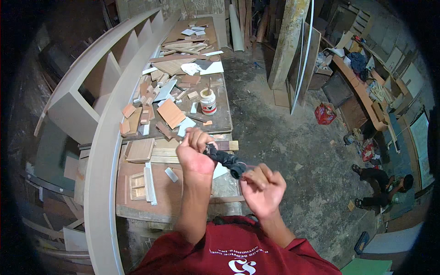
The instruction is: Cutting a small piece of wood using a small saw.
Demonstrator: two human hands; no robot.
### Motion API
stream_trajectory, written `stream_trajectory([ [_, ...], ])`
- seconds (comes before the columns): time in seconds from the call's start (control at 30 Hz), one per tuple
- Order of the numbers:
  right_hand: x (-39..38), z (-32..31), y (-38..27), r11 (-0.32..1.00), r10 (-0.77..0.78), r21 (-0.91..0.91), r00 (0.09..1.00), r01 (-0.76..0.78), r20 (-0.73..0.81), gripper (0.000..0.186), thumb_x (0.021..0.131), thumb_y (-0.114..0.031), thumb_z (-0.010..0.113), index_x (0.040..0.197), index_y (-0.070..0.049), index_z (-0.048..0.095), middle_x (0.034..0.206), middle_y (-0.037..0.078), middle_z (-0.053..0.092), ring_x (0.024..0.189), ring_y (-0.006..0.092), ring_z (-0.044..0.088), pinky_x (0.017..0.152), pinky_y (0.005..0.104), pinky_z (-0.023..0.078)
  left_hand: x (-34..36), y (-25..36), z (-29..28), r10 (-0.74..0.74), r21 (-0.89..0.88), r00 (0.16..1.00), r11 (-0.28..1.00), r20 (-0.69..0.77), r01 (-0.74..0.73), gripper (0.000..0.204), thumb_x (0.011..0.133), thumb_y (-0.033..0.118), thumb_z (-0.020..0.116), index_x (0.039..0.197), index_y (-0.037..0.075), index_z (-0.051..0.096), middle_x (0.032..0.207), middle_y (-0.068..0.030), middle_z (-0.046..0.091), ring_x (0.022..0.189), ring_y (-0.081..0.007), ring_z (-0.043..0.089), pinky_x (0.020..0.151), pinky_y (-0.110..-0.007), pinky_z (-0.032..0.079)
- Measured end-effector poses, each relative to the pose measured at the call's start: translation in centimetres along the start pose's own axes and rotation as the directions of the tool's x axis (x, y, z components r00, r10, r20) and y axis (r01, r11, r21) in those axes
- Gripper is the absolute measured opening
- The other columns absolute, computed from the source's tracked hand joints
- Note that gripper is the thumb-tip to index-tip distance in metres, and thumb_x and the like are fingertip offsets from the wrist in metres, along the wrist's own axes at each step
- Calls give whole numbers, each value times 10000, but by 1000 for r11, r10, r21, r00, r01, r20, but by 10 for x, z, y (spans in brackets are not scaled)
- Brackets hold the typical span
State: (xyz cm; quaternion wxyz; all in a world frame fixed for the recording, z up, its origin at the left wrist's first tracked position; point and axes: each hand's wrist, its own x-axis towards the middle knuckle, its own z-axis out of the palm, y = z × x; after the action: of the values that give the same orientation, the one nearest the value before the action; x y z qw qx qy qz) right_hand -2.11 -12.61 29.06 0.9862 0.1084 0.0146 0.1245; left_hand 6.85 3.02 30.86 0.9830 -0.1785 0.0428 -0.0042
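Note:
My left hand [197,153] is closed around one end of a black, lumpy, tube-like thing [225,159], held up in front of my chest. Its kind I cannot make out; its other end looks round and points toward my right hand. Fingers curled, my right hand [263,190] is beside that round end. A thin pale strand seems to run from there to the right fingertips, which are blurred, so what they pinch does not show clearly. Both hands are above the near right edge of the workbench [160,208].
A white tub [208,103] with a stick in it stands among several wood offcuts [172,113] on the bench. A long wooden cabinet frame [103,151] borders the left. Concrete floor [298,156] lies right, with a post [288,46] and a seated person [389,188].

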Motion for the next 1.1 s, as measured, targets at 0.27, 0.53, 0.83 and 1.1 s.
stream_trajectory([
  [0.27,17,0,1,999,-28,-15,950,35,310,596,820,60,396,1384,-134,405,1495,39,286,1045,171,587,672,233,518,-4,-28,-2,-208,-187,973,965,-105,186,136,961,128,401,846,79,453,527,61,199,410,-59,149,379,-220,135],
  [0.53,19,-1,-2,90,-137,-748,752,658,645,1079,633,-506,782,1398,56,268,1496,193,206,1372,304,249,1102,464,255,-12,-39,4,236,343,935,883,265,-320,175,1004,230,332,902,145,446,538,58,172,409,-55,112,388,-243,114],
  [0.83,-5,49,-17,-356,348,-604,701,713,622,331,695,-67,613,1020,-12,644,888,80,683,790,182,628,744,338,310,-31,-50,-1,128,605,811,603,571,-521,205,1006,314,351,925,135,408,520,59,170,388,-55,101,370,-249,126],
  [1.1,-29,-2,4,-180,143,-717,739,674,659,16,694,-60,582,687,-72,575,701,50,616,782,192,630,834,406,313,-15,-17,20,294,359,919,854,262,-376,141,984,193,379,893,120,458,560,59,191,424,-50,138,377,-230,141],
])
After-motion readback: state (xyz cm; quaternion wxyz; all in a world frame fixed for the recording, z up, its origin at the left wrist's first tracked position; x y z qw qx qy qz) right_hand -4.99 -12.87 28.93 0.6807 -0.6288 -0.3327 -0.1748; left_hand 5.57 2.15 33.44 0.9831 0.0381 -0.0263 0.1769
